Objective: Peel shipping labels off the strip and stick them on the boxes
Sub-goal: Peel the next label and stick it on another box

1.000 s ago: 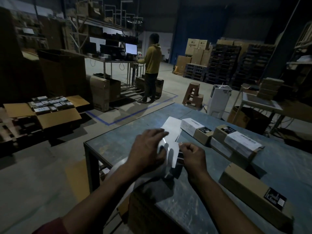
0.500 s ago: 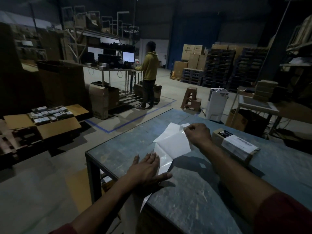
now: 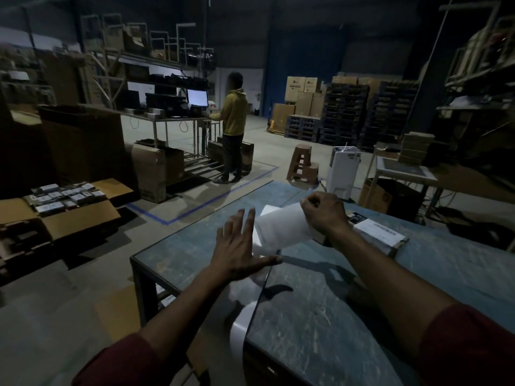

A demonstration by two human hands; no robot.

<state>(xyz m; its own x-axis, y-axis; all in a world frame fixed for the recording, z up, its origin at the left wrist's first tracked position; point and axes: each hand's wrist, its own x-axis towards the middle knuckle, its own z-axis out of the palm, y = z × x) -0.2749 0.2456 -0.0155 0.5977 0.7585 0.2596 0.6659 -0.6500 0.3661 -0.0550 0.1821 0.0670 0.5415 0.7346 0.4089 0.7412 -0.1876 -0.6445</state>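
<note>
A white label strip [image 3: 281,232] runs across the blue-grey table [image 3: 320,310] and hangs over its near edge [image 3: 241,327]. My left hand [image 3: 237,252] lies flat with fingers spread, pressing the strip down near the table's left part. My right hand [image 3: 323,210] is raised above the table, its fingers curled round the far end of the strip, which lifts in a curve. A cardboard box [image 3: 376,232] with a white label on top lies just right of my right wrist, partly hidden by my forearm.
A person in a yellow hoodie [image 3: 232,112] stands at a workbench with a lit monitor [image 3: 197,98]. An open carton of small packs [image 3: 61,199] sits on the floor at left. A stool [image 3: 302,162], a white unit [image 3: 344,171] and stacked pallets [image 3: 359,112] stand beyond the table.
My right hand has pulled the strip's end up and away from me, off the table. My left hand went from gripping the strip to pressing it flat. The view tilted up.
</note>
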